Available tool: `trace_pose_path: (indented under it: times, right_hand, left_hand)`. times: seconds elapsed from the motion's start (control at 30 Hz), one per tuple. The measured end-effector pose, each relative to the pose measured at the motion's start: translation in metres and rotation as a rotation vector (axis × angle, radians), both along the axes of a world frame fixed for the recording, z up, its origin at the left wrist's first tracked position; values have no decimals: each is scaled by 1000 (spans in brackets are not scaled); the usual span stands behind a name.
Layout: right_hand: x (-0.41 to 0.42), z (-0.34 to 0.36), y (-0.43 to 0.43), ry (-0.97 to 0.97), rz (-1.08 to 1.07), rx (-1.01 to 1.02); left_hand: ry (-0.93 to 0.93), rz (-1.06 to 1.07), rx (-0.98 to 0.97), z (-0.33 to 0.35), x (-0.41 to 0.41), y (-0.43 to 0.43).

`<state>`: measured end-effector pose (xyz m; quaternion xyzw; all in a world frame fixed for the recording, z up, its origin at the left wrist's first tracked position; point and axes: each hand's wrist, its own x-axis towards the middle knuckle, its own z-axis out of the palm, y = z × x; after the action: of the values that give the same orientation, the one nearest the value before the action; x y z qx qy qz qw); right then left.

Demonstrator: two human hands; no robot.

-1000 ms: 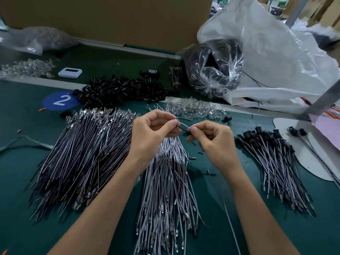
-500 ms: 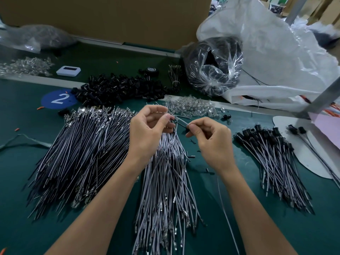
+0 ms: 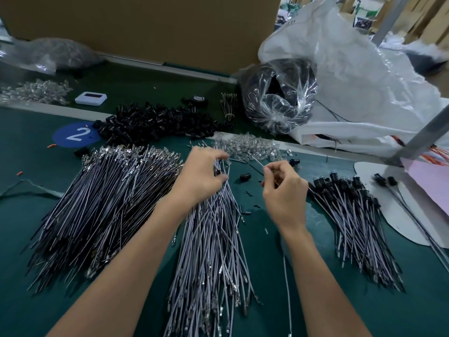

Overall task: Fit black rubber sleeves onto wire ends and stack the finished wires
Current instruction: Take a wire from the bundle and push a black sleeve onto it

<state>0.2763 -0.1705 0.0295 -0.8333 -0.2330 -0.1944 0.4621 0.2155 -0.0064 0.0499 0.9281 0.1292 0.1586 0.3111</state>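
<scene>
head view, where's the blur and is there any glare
In the head view, motion blur smears the fingertips of the left hand over the middle wire pile. The right hand, pinching a wire, is sharper. Also in the head view, glare streaks the clear plastic bag of black parts.

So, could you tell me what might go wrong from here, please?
The left hand curls round several ends of the tangled middle pile, so it may drag out more than one wire. The right hand only pinches its thin wire, which could slip. The loose black sleeve between the hands might get knocked away.
</scene>
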Motion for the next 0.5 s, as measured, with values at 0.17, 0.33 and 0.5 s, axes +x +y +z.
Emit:
trace_pose_path:
  times: [0.17, 0.33, 0.5]
  right_hand:
    - [-1, 2, -1, 26, 15, 19]
    - [0, 5, -3, 80, 37, 84]
    - [-2, 8, -3, 92, 105, 121]
  left_hand:
    - [114, 47, 108, -3, 7, -5]
    - [-152, 95, -351, -4, 2, -7]
    - [-292, -25, -1325, 3, -9, 0]
